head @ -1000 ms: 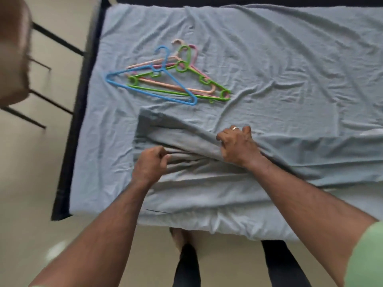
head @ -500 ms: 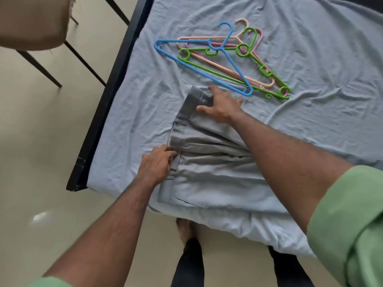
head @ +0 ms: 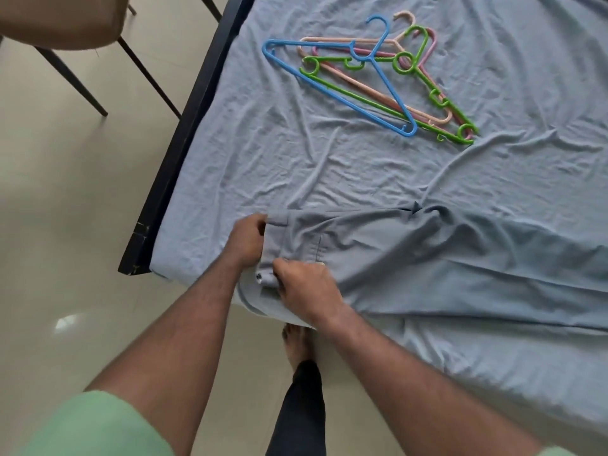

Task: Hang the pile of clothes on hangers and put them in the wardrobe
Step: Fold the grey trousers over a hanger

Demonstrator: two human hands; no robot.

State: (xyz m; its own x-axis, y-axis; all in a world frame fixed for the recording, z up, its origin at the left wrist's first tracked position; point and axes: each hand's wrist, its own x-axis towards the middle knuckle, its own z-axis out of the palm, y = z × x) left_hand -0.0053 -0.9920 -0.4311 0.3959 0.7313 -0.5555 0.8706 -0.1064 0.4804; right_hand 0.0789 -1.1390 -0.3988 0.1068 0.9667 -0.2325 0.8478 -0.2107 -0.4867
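Observation:
Grey-blue trousers (head: 427,258) lie flat across the near part of the bed, legs running off to the right, waistband at the left. My left hand (head: 246,240) grips the far corner of the waistband. My right hand (head: 304,286) grips the near corner of the waistband, by the bed's edge. Farther back on the sheet lies a loose heap of plastic hangers: a blue hanger (head: 355,83) on top, a green hanger (head: 408,87) and pink ones (head: 362,83) under it.
The bed (head: 263,153) has a rumpled blue sheet and a dark frame (head: 184,139) along its left side. A chair (head: 59,21) with thin black legs stands on the tiled floor at the upper left. My bare foot (head: 297,340) is by the bed's near edge.
The view shifted left along the bed. My right hand came back from the far waistband corner to the near one. My left hand moved up to the far corner. The trousers now lie flatter.

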